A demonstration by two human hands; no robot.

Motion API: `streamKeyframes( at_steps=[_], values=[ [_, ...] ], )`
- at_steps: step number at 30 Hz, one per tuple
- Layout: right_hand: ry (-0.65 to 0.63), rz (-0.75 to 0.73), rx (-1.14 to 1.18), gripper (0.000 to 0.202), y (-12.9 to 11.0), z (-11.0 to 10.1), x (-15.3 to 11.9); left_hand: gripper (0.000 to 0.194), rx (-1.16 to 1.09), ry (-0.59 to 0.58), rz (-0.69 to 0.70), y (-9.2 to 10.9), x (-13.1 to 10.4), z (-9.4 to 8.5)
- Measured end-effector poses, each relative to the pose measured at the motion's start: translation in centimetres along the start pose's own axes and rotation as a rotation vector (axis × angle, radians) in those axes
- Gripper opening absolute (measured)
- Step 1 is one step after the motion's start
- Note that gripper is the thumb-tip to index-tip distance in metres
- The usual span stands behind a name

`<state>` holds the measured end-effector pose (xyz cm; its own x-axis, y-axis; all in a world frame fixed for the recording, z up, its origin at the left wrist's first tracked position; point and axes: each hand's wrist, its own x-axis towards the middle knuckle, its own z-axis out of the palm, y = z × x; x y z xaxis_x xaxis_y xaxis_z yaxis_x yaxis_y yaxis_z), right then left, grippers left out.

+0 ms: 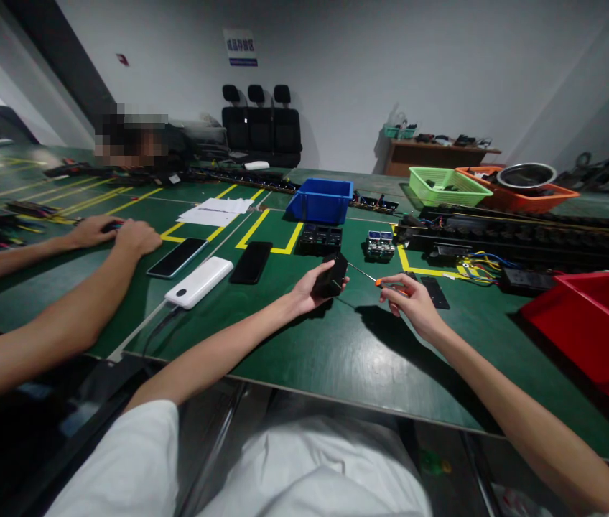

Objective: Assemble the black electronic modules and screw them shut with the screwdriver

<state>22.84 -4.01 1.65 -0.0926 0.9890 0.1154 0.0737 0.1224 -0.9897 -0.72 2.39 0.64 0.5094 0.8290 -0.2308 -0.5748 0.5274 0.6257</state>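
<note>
with our left hand (pixel 309 293) we hold a black box-shaped part with smooth faces (pixel 331 278), and it seems to be raised over the green table top (pixel 304 355). the left fingers are bent around its near and left sides, closed only as far as its thickness permits. our right hand (pixel 413 305) has its fingers closed around the orange handle of a slim screwdriver with a metal shaft (pixel 363 273), and we see no wide gap between them. from these right fingers, the black part lies to the left and a little far, and the shaft runs in this same direction, so its long axis is pointed at the right side of the part. we cannot tell if the tip touches it or stops just beside. the long axis of the part seems to lean from near left to far right, but this is not sure. the left hand is the nearer one, since it already carries the part. a flat black rectangular plate (pixel 434 293) lies just to the right of the screwdriver hand.
</note>
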Motion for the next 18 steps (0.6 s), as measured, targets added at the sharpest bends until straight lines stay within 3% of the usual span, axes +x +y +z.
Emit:
streamKeyframes(
  at_steps=[9, 18],
  values=[
    [-0.07, 0.025, -0.159, 0.034, -0.7, -1.4, 0.4, 0.041, 0.224, 0.009, 0.273, -0.7, 0.8, -0.9],
    [-0.105, 0.022, -0.163, 0.038, 0.0, -1.0, 0.4, 0.054, 0.331, 0.009, 0.318, -1.2, 0.8, -0.9]
  ],
)
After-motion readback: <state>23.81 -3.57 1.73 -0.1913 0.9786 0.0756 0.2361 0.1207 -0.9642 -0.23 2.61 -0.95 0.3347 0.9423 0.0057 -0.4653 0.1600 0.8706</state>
